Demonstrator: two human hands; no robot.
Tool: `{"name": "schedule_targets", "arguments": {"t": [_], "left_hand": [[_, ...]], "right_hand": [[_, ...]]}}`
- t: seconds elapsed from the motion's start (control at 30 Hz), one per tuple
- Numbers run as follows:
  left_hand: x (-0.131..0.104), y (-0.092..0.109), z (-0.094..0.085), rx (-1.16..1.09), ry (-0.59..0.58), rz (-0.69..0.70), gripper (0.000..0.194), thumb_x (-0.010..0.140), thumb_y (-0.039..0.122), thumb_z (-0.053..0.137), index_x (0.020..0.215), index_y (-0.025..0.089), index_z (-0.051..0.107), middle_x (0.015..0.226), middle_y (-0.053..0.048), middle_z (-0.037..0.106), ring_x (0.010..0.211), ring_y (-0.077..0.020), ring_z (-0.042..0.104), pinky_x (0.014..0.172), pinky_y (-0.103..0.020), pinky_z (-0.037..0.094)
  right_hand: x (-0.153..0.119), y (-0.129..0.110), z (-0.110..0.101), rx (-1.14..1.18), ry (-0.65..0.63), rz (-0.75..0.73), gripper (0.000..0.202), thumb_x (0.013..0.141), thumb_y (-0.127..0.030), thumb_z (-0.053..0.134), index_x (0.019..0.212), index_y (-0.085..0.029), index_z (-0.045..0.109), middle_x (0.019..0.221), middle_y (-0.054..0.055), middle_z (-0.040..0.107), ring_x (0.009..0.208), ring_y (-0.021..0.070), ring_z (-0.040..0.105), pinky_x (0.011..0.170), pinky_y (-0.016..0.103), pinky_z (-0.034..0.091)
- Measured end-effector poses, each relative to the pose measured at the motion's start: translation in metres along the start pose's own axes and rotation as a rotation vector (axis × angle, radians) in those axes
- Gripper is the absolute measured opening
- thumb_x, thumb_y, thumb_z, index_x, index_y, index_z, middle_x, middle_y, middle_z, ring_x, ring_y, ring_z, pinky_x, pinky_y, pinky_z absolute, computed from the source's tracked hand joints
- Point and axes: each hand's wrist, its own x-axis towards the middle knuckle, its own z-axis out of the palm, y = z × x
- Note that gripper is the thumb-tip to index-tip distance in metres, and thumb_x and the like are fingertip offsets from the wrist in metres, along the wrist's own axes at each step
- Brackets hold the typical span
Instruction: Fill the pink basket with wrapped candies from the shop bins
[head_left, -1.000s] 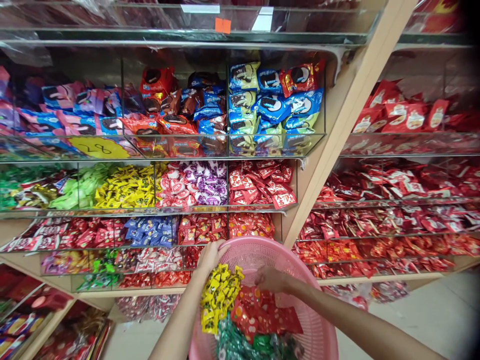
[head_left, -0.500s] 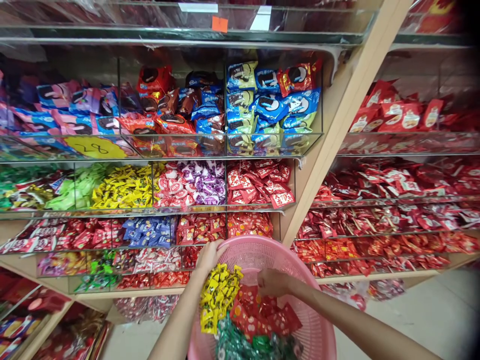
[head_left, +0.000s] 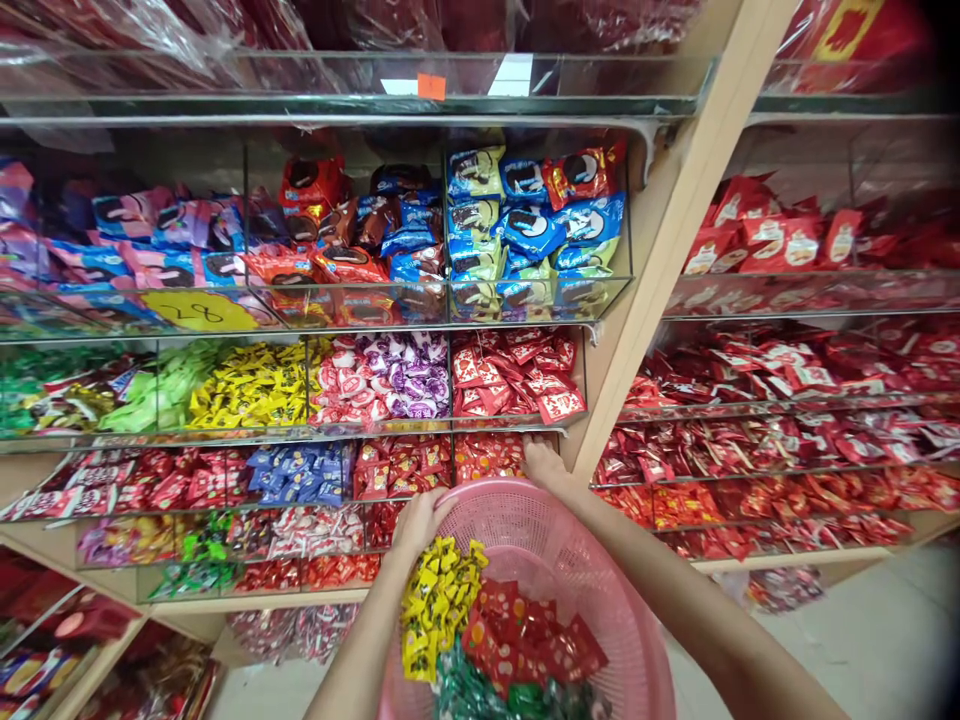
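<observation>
With its fingers hooked over the rim, my left hand grips the pink plastic basket at its far left side. Inside the basket lie yellow-wrapped candies, red packets with pale dots and green-wrapped candies. Beyond the basket's far rim, my right hand reaches to the right end of a shelf bin of red dotted packets. Its fingers look loosely apart at the packets, with the tips partly hidden; nothing shows in it.
Clear dividers split the shelves into bins. Above are red-and-white packets, purple-wrapped candies and blue snack packs. A slanting wooden post stands right of my right hand. Blue packets lie left of the dotted ones.
My right hand has left the basket, moving up and forward to the bin of red dotted packets. Red packets remain in the basket. My left hand keeps its hold on the rim.
</observation>
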Motion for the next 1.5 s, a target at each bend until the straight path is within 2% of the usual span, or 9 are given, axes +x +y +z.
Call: {"name": "schedule_targets", "arguments": {"t": [0.23, 0.37, 0.47, 0.8, 0.93, 1.03, 1.17, 1.3, 1.5], "left_hand": [[0.001, 0.001, -0.001, 0.038, -0.045, -0.067, 0.037, 0.084, 0.049, 0.039, 0.102, 0.026, 0.062, 0.088, -0.004, 0.067, 0.082, -0.0153, 0.059, 0.068, -0.019, 0.036], [0.002, -0.001, 0.001, 0.049, -0.052, -0.071, 0.035, 0.084, 0.047, 0.041, 0.104, 0.027, 0.061, 0.092, -0.004, 0.067, 0.087, -0.0155, 0.059, 0.071, -0.019, 0.036], [0.002, -0.003, 0.002, 0.049, -0.046, -0.058, 0.035, 0.084, 0.047, 0.041, 0.104, 0.027, 0.061, 0.091, -0.004, 0.067, 0.087, -0.0154, 0.059, 0.071, -0.019, 0.036], [0.0, 0.002, -0.001, 0.008, -0.044, -0.053, 0.038, 0.085, 0.049, 0.038, 0.103, 0.026, 0.062, 0.091, -0.004, 0.067, 0.087, -0.0162, 0.059, 0.072, -0.02, 0.036], [0.001, 0.002, -0.001, 0.015, -0.034, -0.041, 0.039, 0.085, 0.049, 0.037, 0.102, 0.025, 0.062, 0.09, -0.004, 0.067, 0.087, -0.0164, 0.059, 0.072, -0.02, 0.036], [0.001, 0.002, -0.001, 0.019, -0.036, -0.029, 0.038, 0.085, 0.048, 0.037, 0.104, 0.026, 0.061, 0.089, -0.004, 0.067, 0.086, -0.0162, 0.059, 0.072, -0.02, 0.036], [0.0, 0.002, -0.002, 0.045, -0.049, -0.063, 0.036, 0.084, 0.048, 0.04, 0.104, 0.026, 0.061, 0.089, -0.004, 0.067, 0.085, -0.0162, 0.059, 0.071, -0.02, 0.036], [0.0, 0.003, -0.002, 0.059, -0.039, -0.057, 0.038, 0.084, 0.05, 0.038, 0.103, 0.027, 0.061, 0.089, -0.004, 0.067, 0.083, -0.0157, 0.06, 0.069, -0.019, 0.036], [0.0, 0.004, -0.003, 0.049, -0.028, -0.04, 0.039, 0.085, 0.051, 0.035, 0.099, 0.027, 0.062, 0.088, -0.004, 0.067, 0.083, -0.0162, 0.06, 0.067, -0.02, 0.036]], "right_hand": [[0.018, -0.001, 0.019, -0.036, -0.049, 0.065, 0.051, 0.077, -0.007, 0.048, 0.126, -0.009, 0.037, 0.116, 0.02, 0.05, 0.107, 0.0236, 0.05, 0.083, 0.03, 0.038], [0.019, 0.002, 0.02, -0.058, -0.034, 0.076, 0.043, 0.08, -0.006, 0.04, 0.124, -0.008, 0.04, 0.111, 0.02, 0.054, 0.104, 0.0227, 0.052, 0.082, 0.03, 0.039], [0.016, 0.002, 0.017, -0.072, -0.021, 0.063, 0.04, 0.08, -0.01, 0.044, 0.12, -0.01, 0.044, 0.109, 0.018, 0.056, 0.102, 0.0233, 0.053, 0.081, 0.03, 0.04], [-0.01, 0.001, -0.003, -0.117, 0.061, -0.026, 0.051, 0.08, -0.026, 0.048, 0.126, -0.009, 0.035, 0.101, 0.016, 0.059, 0.103, 0.0253, 0.049, 0.078, 0.03, 0.041], [-0.018, 0.002, -0.008, -0.183, 0.108, -0.068, 0.05, 0.078, -0.02, 0.047, 0.126, -0.009, 0.035, 0.105, 0.017, 0.057, 0.106, 0.0261, 0.046, 0.077, 0.03, 0.042], [-0.021, 0.004, -0.009, -0.206, 0.098, -0.08, 0.042, 0.078, -0.012, 0.044, 0.12, -0.011, 0.044, 0.105, 0.017, 0.057, 0.106, 0.0258, 0.046, 0.076, 0.03, 0.042], [-0.025, 0.005, -0.012, -0.208, 0.061, -0.095, 0.028, 0.079, -0.012, 0.043, 0.105, -0.011, 0.055, 0.097, 0.016, 0.06, 0.099, 0.0242, 0.052, 0.075, 0.029, 0.042], [-0.032, 0.002, -0.022, -0.21, 0.079, -0.107, 0.031, 0.08, -0.013, 0.043, 0.109, -0.011, 0.051, 0.104, 0.017, 0.057, 0.104, 0.0253, 0.047, 0.076, 0.03, 0.042], [-0.075, -0.011, -0.04, -0.17, 0.096, -0.211, 0.026, 0.081, -0.018, 0.044, 0.106, -0.015, 0.051, 0.102, 0.014, 0.056, 0.098, 0.0244, 0.048, 0.079, 0.03, 0.04]]}}
